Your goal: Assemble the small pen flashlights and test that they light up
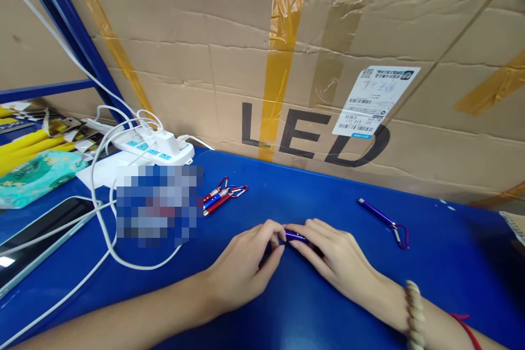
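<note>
Gripping a slim purple tube [295, 237] at both ends, with the fingers of the left hand [246, 257] pinched on its left tip and those of the right hand [344, 257] closed over its right part, at the near middle of the blue worktop [303, 311]. Seemingly mid-handling and not yet released, but cannot make out either covered end. Farther off, can see a clipped purple tube [376, 213] lying right, and left, three red and blue tubes [215, 199] partly hidden by a pixelated patch [159, 205].
</note>
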A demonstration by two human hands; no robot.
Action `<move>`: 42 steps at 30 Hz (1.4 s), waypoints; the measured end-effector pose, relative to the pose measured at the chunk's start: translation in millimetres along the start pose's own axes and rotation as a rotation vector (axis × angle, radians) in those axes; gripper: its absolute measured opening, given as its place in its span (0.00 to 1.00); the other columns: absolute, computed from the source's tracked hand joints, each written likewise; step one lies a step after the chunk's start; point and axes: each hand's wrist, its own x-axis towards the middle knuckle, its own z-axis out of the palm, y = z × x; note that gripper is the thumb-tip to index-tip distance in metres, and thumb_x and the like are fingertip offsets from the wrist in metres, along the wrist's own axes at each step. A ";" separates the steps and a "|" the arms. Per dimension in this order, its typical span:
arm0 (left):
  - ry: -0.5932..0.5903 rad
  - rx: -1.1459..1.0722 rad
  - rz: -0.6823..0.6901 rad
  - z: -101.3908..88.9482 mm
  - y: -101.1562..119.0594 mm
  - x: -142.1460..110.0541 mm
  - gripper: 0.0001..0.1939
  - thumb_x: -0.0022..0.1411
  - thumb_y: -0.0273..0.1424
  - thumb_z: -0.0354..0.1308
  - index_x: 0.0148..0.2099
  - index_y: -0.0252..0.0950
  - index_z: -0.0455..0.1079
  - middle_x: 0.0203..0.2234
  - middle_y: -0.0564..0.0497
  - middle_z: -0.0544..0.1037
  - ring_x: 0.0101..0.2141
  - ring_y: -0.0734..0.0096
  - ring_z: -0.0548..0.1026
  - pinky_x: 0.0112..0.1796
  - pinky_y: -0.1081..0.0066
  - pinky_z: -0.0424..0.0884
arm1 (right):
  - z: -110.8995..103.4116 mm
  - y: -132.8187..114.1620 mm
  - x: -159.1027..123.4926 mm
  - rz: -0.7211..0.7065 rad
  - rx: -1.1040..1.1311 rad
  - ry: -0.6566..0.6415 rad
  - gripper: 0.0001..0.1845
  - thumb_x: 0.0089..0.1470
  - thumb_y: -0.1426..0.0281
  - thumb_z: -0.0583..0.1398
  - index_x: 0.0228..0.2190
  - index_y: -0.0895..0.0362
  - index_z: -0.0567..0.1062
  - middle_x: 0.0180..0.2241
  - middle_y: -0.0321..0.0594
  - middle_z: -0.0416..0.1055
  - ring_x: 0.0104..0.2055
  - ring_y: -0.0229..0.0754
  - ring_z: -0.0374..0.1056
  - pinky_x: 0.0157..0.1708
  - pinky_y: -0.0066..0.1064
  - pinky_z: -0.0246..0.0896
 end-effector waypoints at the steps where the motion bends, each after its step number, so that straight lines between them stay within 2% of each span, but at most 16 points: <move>1: 0.011 -0.005 -0.010 0.0 0.0 0.3 0.05 0.64 0.27 0.44 0.41 0.38 0.58 0.29 0.53 0.68 0.29 0.68 0.68 0.34 0.71 0.63 | -0.2 -0.1 0.6 0.018 0.008 0.001 0.17 0.62 0.64 0.48 0.45 0.57 0.70 0.32 0.41 0.72 0.32 0.38 0.68 0.29 0.27 0.63; 8: 0.144 0.021 -0.116 1.0 -5.1 5.2 0.04 0.63 0.28 0.44 0.39 0.38 0.59 0.30 0.51 0.66 0.32 0.64 0.65 0.36 0.68 0.62 | -1.9 -2.0 3.5 0.057 0.105 0.025 0.15 0.61 0.68 0.50 0.46 0.56 0.71 0.37 0.41 0.72 0.36 0.36 0.70 0.32 0.25 0.65; 12: 0.117 0.081 -0.111 1.5 -6.1 5.4 0.04 0.64 0.28 0.45 0.38 0.38 0.61 0.32 0.51 0.67 0.35 0.63 0.65 0.40 0.64 0.61 | -1.8 -6.6 2.4 0.070 0.159 0.026 0.14 0.60 0.69 0.51 0.45 0.55 0.71 0.38 0.41 0.71 0.34 0.35 0.70 0.31 0.23 0.65; 18: 0.091 0.225 -0.026 2.7 -4.7 1.8 0.04 0.66 0.28 0.46 0.37 0.37 0.60 0.33 0.50 0.67 0.36 0.61 0.65 0.39 0.62 0.62 | 1.4 -11.7 -0.1 0.103 0.237 -0.058 0.16 0.61 0.68 0.50 0.50 0.52 0.67 0.40 0.40 0.69 0.37 0.36 0.68 0.34 0.25 0.66; 24: 0.086 0.331 -0.025 2.7 -6.8 1.0 0.03 0.66 0.27 0.46 0.38 0.37 0.59 0.34 0.50 0.67 0.36 0.60 0.66 0.37 0.62 0.64 | 2.7 -19.9 -1.3 0.114 0.228 -0.024 0.17 0.62 0.66 0.49 0.50 0.55 0.67 0.38 0.42 0.68 0.36 0.37 0.67 0.37 0.29 0.66; 28: 0.085 0.298 -0.012 2.8 -4.6 -1.6 0.04 0.67 0.26 0.46 0.37 0.37 0.59 0.33 0.51 0.67 0.36 0.61 0.65 0.38 0.62 0.64 | 1.5 -27.9 -1.0 0.142 0.291 -0.009 0.17 0.60 0.64 0.51 0.49 0.54 0.68 0.38 0.41 0.67 0.37 0.37 0.66 0.38 0.30 0.64; 35: 0.117 0.188 0.046 7.1 2.1 -5.1 0.06 0.67 0.24 0.43 0.36 0.37 0.58 0.31 0.51 0.66 0.34 0.63 0.66 0.37 0.64 0.64 | -1.0 -33.2 1.7 0.150 0.393 0.073 0.17 0.62 0.65 0.49 0.43 0.55 0.74 0.30 0.39 0.67 0.32 0.36 0.63 0.33 0.28 0.59; 42: 0.146 0.091 0.064 6.7 0.0 -4.4 0.06 0.66 0.26 0.44 0.36 0.37 0.59 0.31 0.52 0.65 0.34 0.64 0.65 0.36 0.66 0.62 | -2.9 -35.7 1.7 0.187 0.405 0.022 0.15 0.60 0.65 0.51 0.40 0.55 0.75 0.26 0.36 0.68 0.29 0.35 0.62 0.30 0.26 0.56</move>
